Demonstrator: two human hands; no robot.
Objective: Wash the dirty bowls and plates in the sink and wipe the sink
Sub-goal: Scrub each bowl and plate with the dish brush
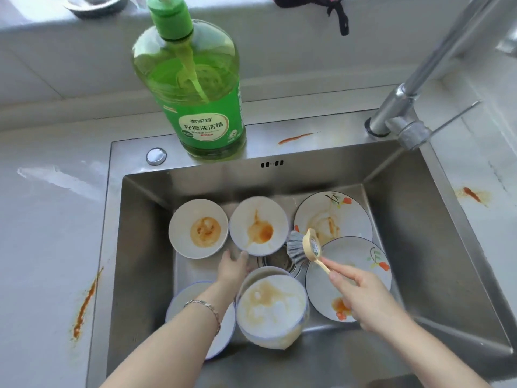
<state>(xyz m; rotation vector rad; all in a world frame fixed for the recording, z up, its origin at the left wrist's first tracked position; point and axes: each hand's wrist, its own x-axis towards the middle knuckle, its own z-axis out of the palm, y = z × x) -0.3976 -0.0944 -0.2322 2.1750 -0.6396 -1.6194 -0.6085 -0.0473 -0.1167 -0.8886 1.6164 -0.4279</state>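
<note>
Your right hand (361,292) grips the cream-handled grey brush (300,246) over the steel drain (275,260); your left hand (232,266), fingers relaxed, touches the orange-stained white bowl (258,225) behind it. Scrubbing seems next; secure that bowl.

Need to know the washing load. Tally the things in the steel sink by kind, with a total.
White round ceramic bowls, orange-stained: 3
White round ceramic plates: 3
Beige-handled, grey-bristled dish brush: 1
Total: 7
</note>
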